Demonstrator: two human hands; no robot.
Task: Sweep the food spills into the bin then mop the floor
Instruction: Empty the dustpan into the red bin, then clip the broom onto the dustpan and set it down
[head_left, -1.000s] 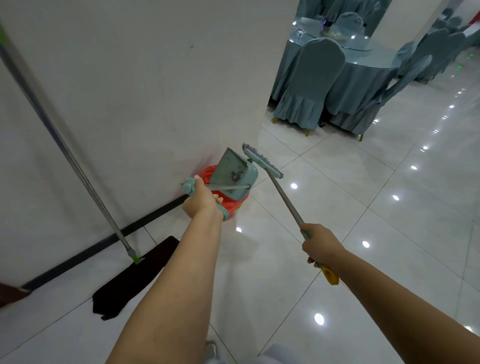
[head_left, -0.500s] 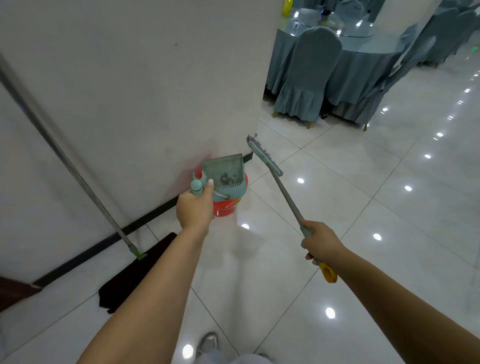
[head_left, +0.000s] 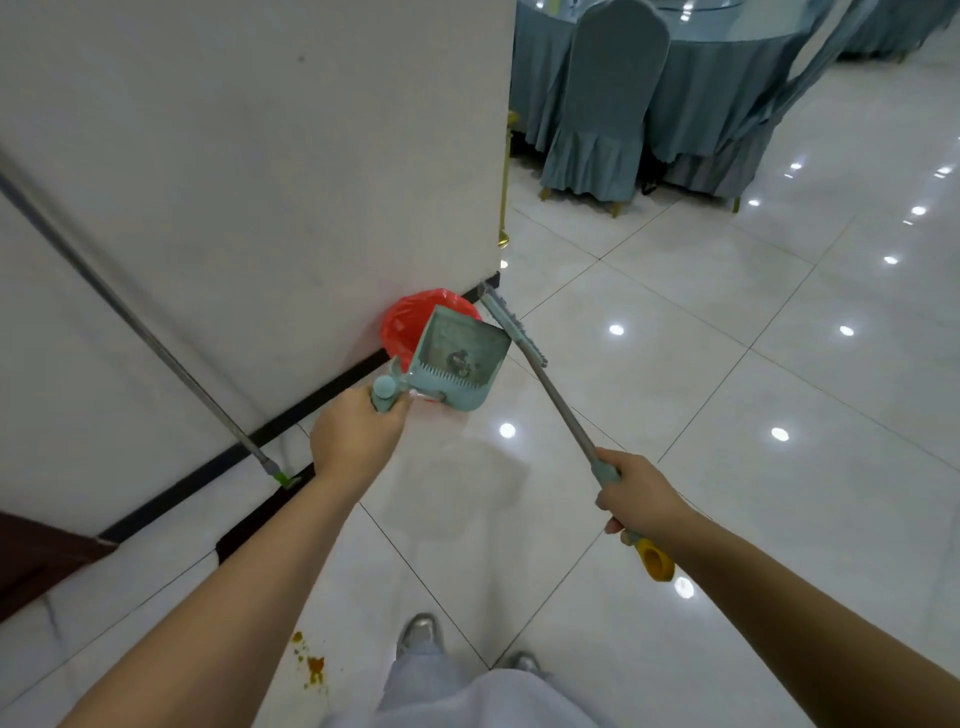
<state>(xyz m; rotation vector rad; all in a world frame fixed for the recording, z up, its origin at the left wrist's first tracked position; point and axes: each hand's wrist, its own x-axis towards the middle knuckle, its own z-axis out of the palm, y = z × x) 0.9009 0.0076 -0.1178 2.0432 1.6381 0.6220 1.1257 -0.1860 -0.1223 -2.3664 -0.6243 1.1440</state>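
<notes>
Open tile floor (head_left: 701, 395) spreads to the right, free for a hand to swing. On the left the wall (head_left: 249, 182) shuts things in, with the bin (head_left: 410, 325) tight against its foot and the mop (head_left: 140, 332) leaning slantwise across it. The dustpan (head_left: 460, 358) hangs over the bin, broom (head_left: 530, 358) just beside. A covered chair (head_left: 602, 104) and table (head_left: 727, 78) block the far end.

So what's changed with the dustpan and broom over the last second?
The dustpan in the left hand has tipped back from steep over the red bin to nearly level, open face up, debris still in it. The view has dropped, showing orange spill by the shoes. The right hand still holds the broom; the mop still leans on the wall.
</notes>
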